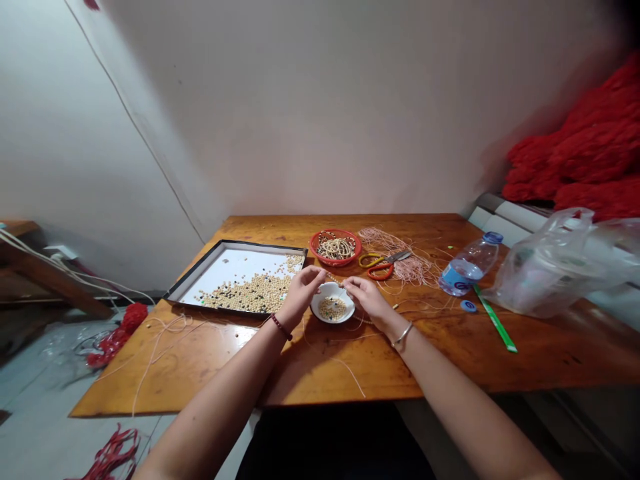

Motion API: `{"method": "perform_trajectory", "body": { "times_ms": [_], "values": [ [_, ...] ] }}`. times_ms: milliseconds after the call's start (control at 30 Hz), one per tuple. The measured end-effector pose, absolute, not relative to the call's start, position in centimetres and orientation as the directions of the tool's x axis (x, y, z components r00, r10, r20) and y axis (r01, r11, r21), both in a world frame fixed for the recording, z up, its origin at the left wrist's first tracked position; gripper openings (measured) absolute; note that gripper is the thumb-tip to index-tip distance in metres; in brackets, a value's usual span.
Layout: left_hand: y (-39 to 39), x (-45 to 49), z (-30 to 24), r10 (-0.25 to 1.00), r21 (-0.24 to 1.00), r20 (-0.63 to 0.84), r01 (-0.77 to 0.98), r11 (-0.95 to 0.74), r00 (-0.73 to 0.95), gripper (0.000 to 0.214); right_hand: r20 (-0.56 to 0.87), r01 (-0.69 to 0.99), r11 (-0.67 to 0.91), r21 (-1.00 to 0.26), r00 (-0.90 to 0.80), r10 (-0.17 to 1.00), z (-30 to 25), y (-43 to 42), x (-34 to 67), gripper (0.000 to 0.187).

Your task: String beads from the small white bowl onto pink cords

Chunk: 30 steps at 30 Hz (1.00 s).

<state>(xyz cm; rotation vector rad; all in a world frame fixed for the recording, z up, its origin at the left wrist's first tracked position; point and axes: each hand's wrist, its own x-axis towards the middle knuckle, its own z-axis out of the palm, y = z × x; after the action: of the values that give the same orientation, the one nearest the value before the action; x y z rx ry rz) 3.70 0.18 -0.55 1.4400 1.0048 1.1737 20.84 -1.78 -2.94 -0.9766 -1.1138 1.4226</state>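
Over the back rim of a small white bowl (320,313) with loose beads (333,308) in it, both hands work close together. My left hand (303,288) pinches one end of a short run of strung beads (331,281), fingers closed. At the other end, my right hand (364,297) is closed on the same bead string. Thin pale thread (350,373) trails across the table below the bowl. Just behind the hands, a red basket (313,253) holds finished-looking bead strands (336,248). The fingertips partly hide the held string.
A black-edged tray (200,272) of scattered beads lies left on the wooden table (400,373). Scissors (384,263) and tangled pink thread (407,267) lie right of the basket. Farther right are a water bottle (467,267), its blue cap (469,306), a green strip (497,323) and a plastic bag (545,273).
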Motion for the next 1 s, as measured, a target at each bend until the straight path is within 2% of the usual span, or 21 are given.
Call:
{"method": "perform_trajectory", "body": {
  "times_ms": [100, 200, 333, 567, 733, 1000],
  "values": [
    [0.2, 3.6, -0.7, 0.979, 0.992, 0.119, -0.057, -0.11, 0.167, 0.036, -0.102, -0.374, -0.135, -0.917, -0.108, 0.989, -2.7, -1.6, 21.3, 0.035],
    [0.2, 3.6, -0.6, 0.98, 0.995, 0.102, -0.01, -0.102, 0.172, 0.037, -0.121, -0.501, -0.147, -0.853, -0.085, 0.989, -2.7, -1.4, 21.7, 0.03],
    [-0.1, 3.7, -0.4, 0.948, 0.991, 0.096, 0.058, -0.119, 0.303, 0.038, -0.066, -0.499, -0.091, -0.862, -0.067, 0.996, -2.6, -1.5, 21.7, 0.034],
    [-0.7, 4.3, -0.5, 0.884, 0.958, 0.18, 0.126, -0.257, 0.431, 0.04, -0.032, -0.551, -0.084, -0.83, -0.103, 0.994, -1.7, -2.3, 21.3, 0.037],
    [-1.2, 4.5, -0.5, 0.817, 0.943, 0.166, 0.153, -0.295, 0.552, 0.041, -0.02, -0.59, -0.115, -0.799, -0.165, 0.986, -1.3, -3.0, 21.1, 0.034],
    [-1.1, 4.8, -1.1, 0.813, 0.965, 0.165, 0.081, -0.251, 0.558, 0.036, -0.06, -0.607, -0.244, -0.756, -0.307, 0.95, -1.6, -3.2, 20.9, 0.031]
  ]
}}
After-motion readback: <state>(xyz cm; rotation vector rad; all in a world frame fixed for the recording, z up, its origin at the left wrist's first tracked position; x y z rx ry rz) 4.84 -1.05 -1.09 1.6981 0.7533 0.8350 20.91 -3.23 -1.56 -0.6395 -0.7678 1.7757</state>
